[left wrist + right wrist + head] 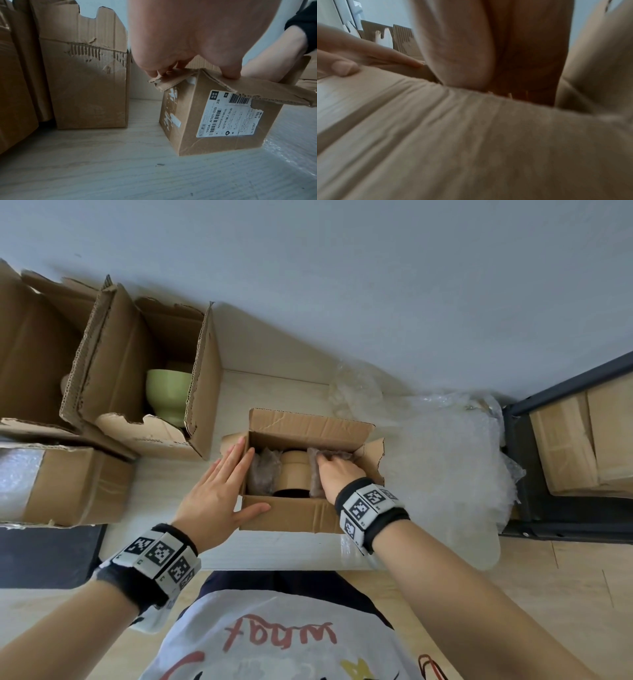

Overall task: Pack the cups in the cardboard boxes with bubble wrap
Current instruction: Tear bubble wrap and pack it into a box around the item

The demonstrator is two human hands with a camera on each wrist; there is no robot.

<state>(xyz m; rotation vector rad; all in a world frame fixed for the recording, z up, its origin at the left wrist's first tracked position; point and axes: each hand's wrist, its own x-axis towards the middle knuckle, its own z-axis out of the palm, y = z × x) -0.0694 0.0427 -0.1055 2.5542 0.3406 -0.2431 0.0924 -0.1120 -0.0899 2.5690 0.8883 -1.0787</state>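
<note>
A small open cardboard box (298, 517) stands on the pale table in front of me. Inside, a tan cup (295, 470) lies between two wads of bubble wrap, one on the left (263, 472) and one on the right (315, 474). My left hand (219, 491) lies flat on the box's left flap, thumb on the front flap. In the left wrist view the left hand (197, 40) presses those flaps on the box (214, 135). My right hand (337, 472) reaches into the box, fingers curled onto the right wad. The right wrist view is blurred.
A taller open box (113, 392) at the back left holds a green cup (168, 395). More boxes stand at the far left (30, 354) and near left (78, 484). A bubble wrap sheet (445, 467) covers the table's right side. A dark shelf (513, 446) with cartons stands beyond it.
</note>
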